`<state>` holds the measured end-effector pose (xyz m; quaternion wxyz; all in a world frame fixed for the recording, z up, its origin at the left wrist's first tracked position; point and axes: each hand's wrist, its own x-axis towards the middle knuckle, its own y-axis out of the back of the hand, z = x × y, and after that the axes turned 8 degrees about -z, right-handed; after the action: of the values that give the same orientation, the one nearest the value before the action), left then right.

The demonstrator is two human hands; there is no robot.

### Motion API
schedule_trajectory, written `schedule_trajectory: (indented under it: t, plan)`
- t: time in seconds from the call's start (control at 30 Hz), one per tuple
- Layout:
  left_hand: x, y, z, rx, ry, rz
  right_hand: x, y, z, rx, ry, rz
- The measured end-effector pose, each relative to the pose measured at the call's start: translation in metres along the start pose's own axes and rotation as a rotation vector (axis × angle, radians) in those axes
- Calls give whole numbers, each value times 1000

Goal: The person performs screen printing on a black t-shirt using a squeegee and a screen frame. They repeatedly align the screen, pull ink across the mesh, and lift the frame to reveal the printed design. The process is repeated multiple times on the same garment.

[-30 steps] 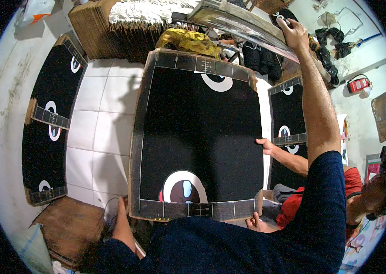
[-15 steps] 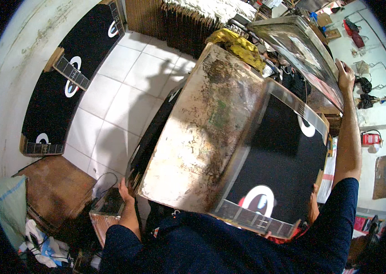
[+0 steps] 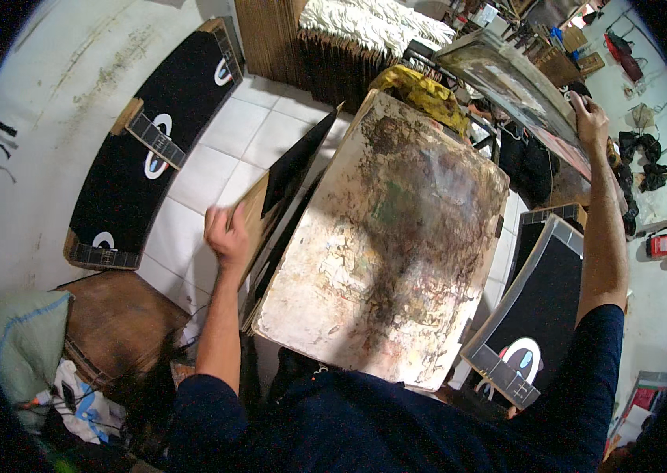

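Note:
My right hand, reaching up at the far right, is closed on the rim of a raised printing screen frame. The frame is tilted over the far side of a stained, paint-crusted board. Left of that board, my left hand is closed on the edge of a thin brown panel with black material on it, which stands tilted. To the right of the stained board, below my right arm, lies a black printed panel with a white eye shape and a clear ruled strip across its near end.
Against the left wall leans a long black panel with eye prints. A brown board and a pale green sack lie near left. Yellow cloth hangs behind the stained board. A stack of brown sheets stands at the back.
The black printed panel has slid off the stained board to the right; a hand was at its right edge before. My left hand has risen and closed on the brown panel, now tilted up.

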<state>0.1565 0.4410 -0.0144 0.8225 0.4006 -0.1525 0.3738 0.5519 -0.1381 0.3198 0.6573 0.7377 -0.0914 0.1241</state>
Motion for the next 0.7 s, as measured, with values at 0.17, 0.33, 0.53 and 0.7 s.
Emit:
schedule_trajectory:
  t: [0.17,0.33,0.53,0.7]
  plan:
    - [53,55,131,52,-139,123,-17,-3,-20,-31,-61,6]
    - [6,121,235,96,-266,131,-40,-2,-34,2,-24,31]
    - [-141,89,351,-65,-714,-387,-56,-7,-38,62,3,37]
    - [-235,20,379,-407,-922,-654,-63,-5,-37,74,27,-3]
